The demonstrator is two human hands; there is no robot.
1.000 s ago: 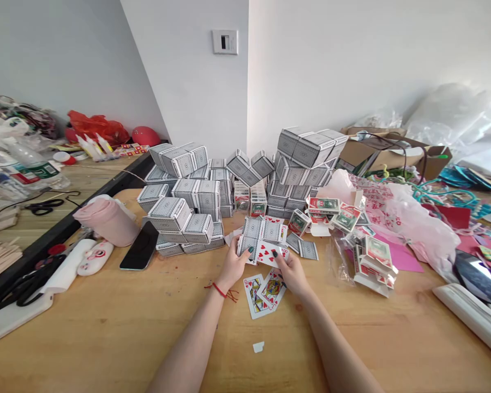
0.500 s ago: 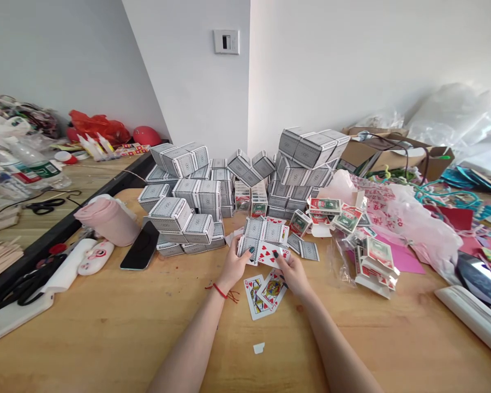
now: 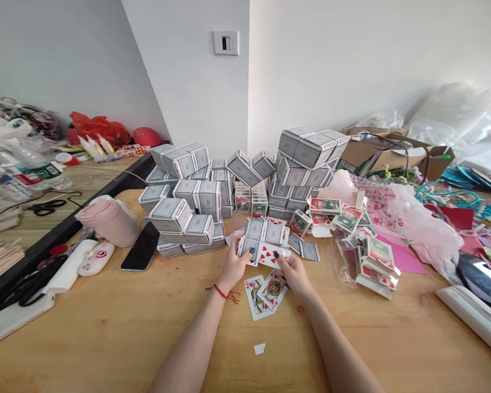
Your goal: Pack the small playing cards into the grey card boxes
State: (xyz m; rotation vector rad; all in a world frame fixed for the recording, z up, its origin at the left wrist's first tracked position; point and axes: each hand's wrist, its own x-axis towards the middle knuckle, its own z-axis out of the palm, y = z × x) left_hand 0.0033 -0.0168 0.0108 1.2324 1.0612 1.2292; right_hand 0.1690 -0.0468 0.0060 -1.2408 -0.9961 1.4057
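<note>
My left hand (image 3: 234, 266) and my right hand (image 3: 293, 271) meet over the wooden table (image 3: 106, 327), both closed on a small box folded from playing cards (image 3: 265, 237). Its top shows grey card backs and its front face shows a red hearts card. The left thumb presses the box's left side; the right fingers pinch the hearts card. A red string bracelet (image 3: 221, 289) circles my left wrist. Two face cards (image 3: 265, 295) lie flat on the table just below my hands.
A wall of stacked grey card boxes (image 3: 237, 185) stands behind my hands. A black phone (image 3: 141, 246) and a pink roll (image 3: 108, 218) lie left. Card packs (image 3: 352, 229) and plastic bags (image 3: 413, 218) crowd the right. A paper scrap (image 3: 259, 347) lies near me.
</note>
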